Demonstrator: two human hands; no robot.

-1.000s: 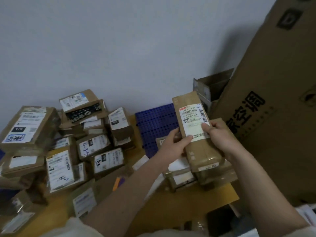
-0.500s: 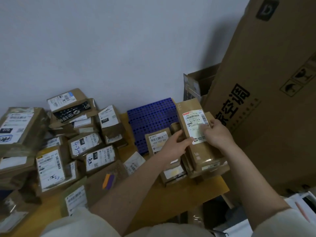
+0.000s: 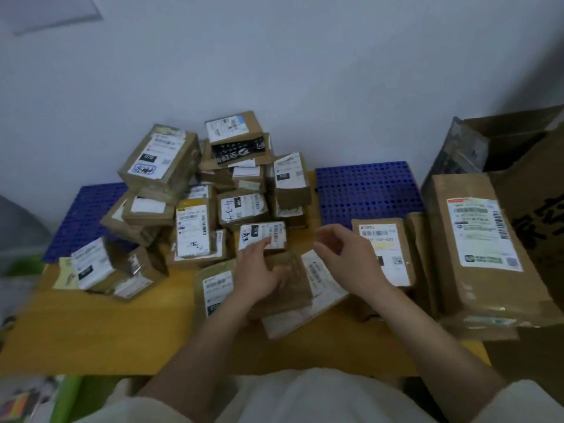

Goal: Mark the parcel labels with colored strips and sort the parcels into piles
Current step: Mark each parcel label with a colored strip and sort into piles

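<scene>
A brown parcel (image 3: 282, 282) lies flat near the front middle of the yellow worktop (image 3: 100, 334), on top of a flat white-labelled packet (image 3: 317, 288). The left hand (image 3: 259, 270) rests on this parcel with fingers spread and slightly bent over its top face; motion blur hides whether they actually grip it. The right hand (image 3: 348, 257) hovers just to the right, above the packet, fingers loosely curled and apart, holding nothing.

Behind the hands, a heap of labelled parcels (image 3: 213, 190) is piled against the wall, some with handwritten marks on their labels. To the right, a separate pile holds a long parcel (image 3: 476, 239) with a large white label lying on top of others, and beside it a smaller labelled parcel (image 3: 384, 251) with a yellow strip across its label. Blue perforated panels (image 3: 366, 190) lie on the worktop at the back. A big cardboard carton (image 3: 531, 184) stands at far right.
</scene>
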